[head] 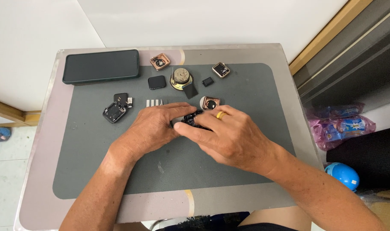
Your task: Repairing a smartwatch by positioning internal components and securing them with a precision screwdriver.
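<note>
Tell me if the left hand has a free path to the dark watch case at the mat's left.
Probably yes: the left hand lies just right of the dark watch case, with only bare mat between them.

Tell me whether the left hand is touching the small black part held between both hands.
Touching. The head view shows the left hand with its fingertips pressed against the small black part, which the right hand also grips from the other side.

Dark grey mat (118, 167), black phone (101, 66), rose-gold watch case (160, 61), yellow ring (221, 114).
</note>
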